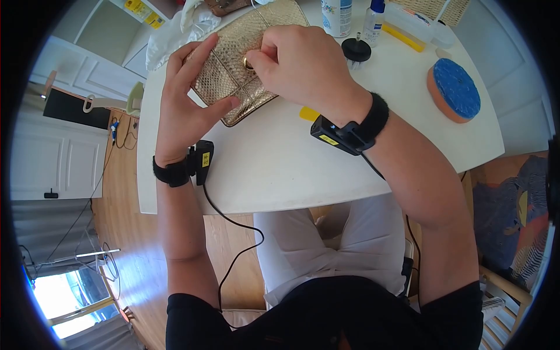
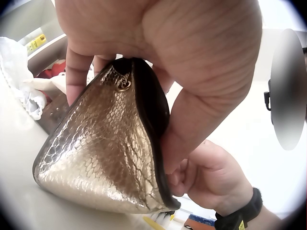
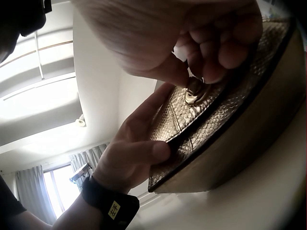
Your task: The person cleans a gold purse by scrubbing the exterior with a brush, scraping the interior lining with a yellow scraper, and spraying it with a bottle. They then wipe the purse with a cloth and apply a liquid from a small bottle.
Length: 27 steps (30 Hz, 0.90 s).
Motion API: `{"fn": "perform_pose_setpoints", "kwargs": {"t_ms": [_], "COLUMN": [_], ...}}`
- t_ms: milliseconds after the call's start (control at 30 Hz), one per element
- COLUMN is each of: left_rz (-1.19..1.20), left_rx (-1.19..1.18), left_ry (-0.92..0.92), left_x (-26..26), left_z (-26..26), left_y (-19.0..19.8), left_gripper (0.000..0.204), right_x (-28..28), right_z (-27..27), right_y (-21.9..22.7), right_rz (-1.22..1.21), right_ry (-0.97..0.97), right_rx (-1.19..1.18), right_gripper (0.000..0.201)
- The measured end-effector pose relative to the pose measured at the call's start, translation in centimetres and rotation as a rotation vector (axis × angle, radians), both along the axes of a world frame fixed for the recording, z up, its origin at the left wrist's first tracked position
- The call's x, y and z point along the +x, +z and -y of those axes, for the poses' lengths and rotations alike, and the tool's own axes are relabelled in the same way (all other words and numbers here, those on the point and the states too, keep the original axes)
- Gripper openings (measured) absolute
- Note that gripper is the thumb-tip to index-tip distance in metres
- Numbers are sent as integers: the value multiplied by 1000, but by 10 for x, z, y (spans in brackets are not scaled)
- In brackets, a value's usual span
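Observation:
A gold, snakeskin-textured handbag (image 1: 220, 81) with dark edging stands on the white table under both hands. My left hand (image 1: 184, 111) grips its left side, thumb on the front flap and fingers over the other side. In the left wrist view that hand spans the top of the bag's gusset (image 2: 103, 148), where a small gold ring (image 2: 123, 86) shows. With thumb and forefinger, my right hand (image 1: 312, 70) pinches the round gold clasp (image 3: 195, 93) on the flap. Its other fingers are curled close over the bag's front.
Right of the bag are a black round brush (image 1: 356, 51), a blue-capped bottle (image 1: 373, 24), a white can (image 1: 337, 17) and a clear container (image 1: 408, 26). A blue-topped round sponge (image 1: 458, 90) lies near the table's right edge. White cloth (image 1: 181, 44) lies behind the left hand.

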State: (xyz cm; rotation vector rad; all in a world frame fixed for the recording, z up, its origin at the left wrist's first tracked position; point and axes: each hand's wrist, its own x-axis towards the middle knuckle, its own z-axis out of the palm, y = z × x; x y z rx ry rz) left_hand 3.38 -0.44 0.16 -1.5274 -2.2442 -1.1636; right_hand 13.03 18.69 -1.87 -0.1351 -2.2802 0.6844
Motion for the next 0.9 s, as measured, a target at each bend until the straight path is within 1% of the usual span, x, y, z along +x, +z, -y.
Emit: {"fn": "perform_pose_setpoints", "kwargs": {"t_ms": [33, 100, 133, 200, 300, 400, 600, 733, 833, 900], "left_rz": [-7, -3, -1, 8, 15, 3, -4, 5, 6, 4], "left_rx": [5, 4, 4, 8, 8, 6, 9, 18, 12, 14], "left_ry": [-6, -6, -5, -9, -10, -9, -15, -31, -26, -28], "left_x": [0, 0, 0, 0, 0, -1, -2, -2, -1, -1], "left_z": [0, -1, 0, -1, 0, 0, -1, -1, 0, -1], "left_y": [0, 0, 0, 0, 0, 0, -1, -2, -1, 0], "left_gripper": [91, 91, 91, 91, 91, 91, 91, 91, 90, 90], "right_x": [-1, -1, -1, 1, -2, 2, -2, -2, 0, 1], "right_z": [0, 0, 0, -1, -5, -3, -6, -6, -3, -1], "right_y": [-1, -2, -2, 0, -3, 1, -2, -3, -2, 1], "right_rz": [0, -38, -38, -4, -30, 14, -25, -26, -37, -3], "right_ry": [-1, 63, 63, 124, 145, 118, 161, 156, 133, 74], "right_rx": [0, -20, -20, 25, 35, 42, -41, -38, -28, 6], "right_gripper": [27, 18, 18, 17, 19, 18, 14, 14, 14, 14]}}
